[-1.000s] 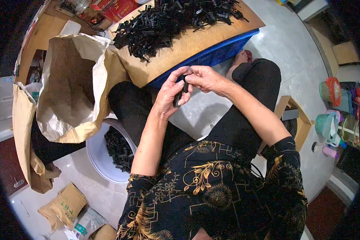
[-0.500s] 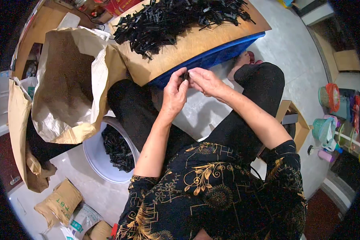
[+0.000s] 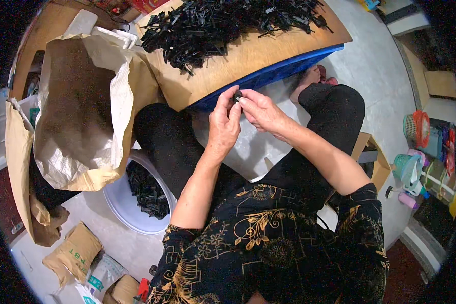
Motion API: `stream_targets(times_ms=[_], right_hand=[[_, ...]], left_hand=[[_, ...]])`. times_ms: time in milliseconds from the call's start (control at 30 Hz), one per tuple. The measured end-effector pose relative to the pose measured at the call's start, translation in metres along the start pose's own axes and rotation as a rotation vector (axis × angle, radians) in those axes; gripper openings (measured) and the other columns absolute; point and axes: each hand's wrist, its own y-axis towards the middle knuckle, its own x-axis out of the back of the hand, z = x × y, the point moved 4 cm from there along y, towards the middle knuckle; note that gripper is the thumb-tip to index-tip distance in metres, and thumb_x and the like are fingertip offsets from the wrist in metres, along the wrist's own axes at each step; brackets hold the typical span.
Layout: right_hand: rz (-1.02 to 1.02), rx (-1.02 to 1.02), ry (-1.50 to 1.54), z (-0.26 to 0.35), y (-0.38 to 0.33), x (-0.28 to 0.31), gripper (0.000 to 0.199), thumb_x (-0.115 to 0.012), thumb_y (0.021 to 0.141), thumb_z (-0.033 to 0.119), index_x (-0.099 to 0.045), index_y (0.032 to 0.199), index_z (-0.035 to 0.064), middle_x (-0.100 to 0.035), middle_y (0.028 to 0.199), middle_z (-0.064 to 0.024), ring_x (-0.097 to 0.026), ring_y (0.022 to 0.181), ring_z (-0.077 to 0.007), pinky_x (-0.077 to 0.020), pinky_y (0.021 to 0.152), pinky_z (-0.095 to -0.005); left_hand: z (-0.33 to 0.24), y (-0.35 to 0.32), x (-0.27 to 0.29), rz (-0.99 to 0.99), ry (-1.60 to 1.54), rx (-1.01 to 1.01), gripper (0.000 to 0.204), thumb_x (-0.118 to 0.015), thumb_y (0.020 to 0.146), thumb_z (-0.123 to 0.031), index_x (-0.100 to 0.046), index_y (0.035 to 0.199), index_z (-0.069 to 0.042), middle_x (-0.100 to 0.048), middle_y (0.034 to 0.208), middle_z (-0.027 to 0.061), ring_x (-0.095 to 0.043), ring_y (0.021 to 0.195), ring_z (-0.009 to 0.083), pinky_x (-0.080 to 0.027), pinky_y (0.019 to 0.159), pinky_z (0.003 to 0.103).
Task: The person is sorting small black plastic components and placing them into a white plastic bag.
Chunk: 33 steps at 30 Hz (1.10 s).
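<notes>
A small black plastic part (image 3: 237, 96) is pinched between my two hands, just in front of the table's near edge. My left hand (image 3: 223, 121) grips it with thumb and fingertips. From the other side, the thumb and forefinger of my right hand (image 3: 262, 110) close on the same part. Its exact shape is mostly covered by my fingers. Beyond my hands, a heap of thin black plastic parts (image 3: 207, 30) lies spread on a wooden board (image 3: 268, 53) over a blue base (image 3: 268, 73).
On the left a large open paper sack (image 3: 81, 111) stands beside a white bucket (image 3: 114, 195) holding black plastic parts (image 3: 149, 195). Filled bags (image 3: 73, 253) lie on the floor at lower left. A cardboard box (image 3: 377, 157) and plastic baskets (image 3: 410, 164) are at the right.
The view has shifted slightly. My hands stay together in nearly the same place, and more of the black part now shows between my fingertips.
</notes>
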Motion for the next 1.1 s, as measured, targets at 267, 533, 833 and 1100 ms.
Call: stream_targets(times_ms=[267,533,833,1100], right_hand=[[-0.047,0.097,-0.213,-0.019,0.017,0.014,0.025,-0.042,0.093,0.024,-0.050,0.109,0.0064,-0.040,0.060,0.0069,-0.034,0.051,-0.0015,-0.0284,0.043,-0.0171],[0.175,0.304,-0.409,0.008,0.034,0.019,0.024,-0.045,0.092,0.024,-0.053,0.105,0.0064,-0.051,0.075,0.0053,-0.037,0.057,-0.0018,-0.0307,0.047,-0.0178],[-0.212,0.339,-0.477,0.070,0.086,0.035,0.028,-0.058,0.084,0.029,-0.060,0.094,0.0031,-0.058,0.079,0.0010,-0.050,0.071,-0.0081,-0.0423,0.063,-0.0249],[-0.536,0.304,-0.836,0.099,0.146,0.038,0.045,-0.059,0.077,0.045,-0.059,0.068,0.0007,-0.056,0.058,-0.0085,-0.053,0.056,-0.0165,-0.0420,0.054,-0.0328]], left_hand=[[0.002,-0.001,-0.004,-0.003,0.099,0.051,0.031,-0.047,0.085,-0.002,-0.048,0.116,-0.002,-0.060,0.098,0.0176,-0.062,0.085,0.0241,-0.047,0.073,0.032],[-0.010,0.003,0.007,-0.011,0.123,0.098,0.028,-0.046,0.084,0.000,-0.048,0.112,0.000,-0.061,0.087,0.0154,-0.062,0.074,0.0181,-0.049,0.066,0.030],[-0.085,-0.083,0.122,-0.158,0.397,0.042,0.033,-0.045,0.081,0.006,-0.050,0.112,-0.001,-0.054,0.080,0.0119,-0.051,0.057,0.0187,-0.043,0.054,0.028],[-0.041,-0.181,0.229,-0.306,0.969,0.187,0.030,-0.046,0.080,0.005,-0.050,0.110,-0.001,-0.056,0.092,0.0199,-0.057,0.083,0.0344,-0.046,0.074,0.036]])
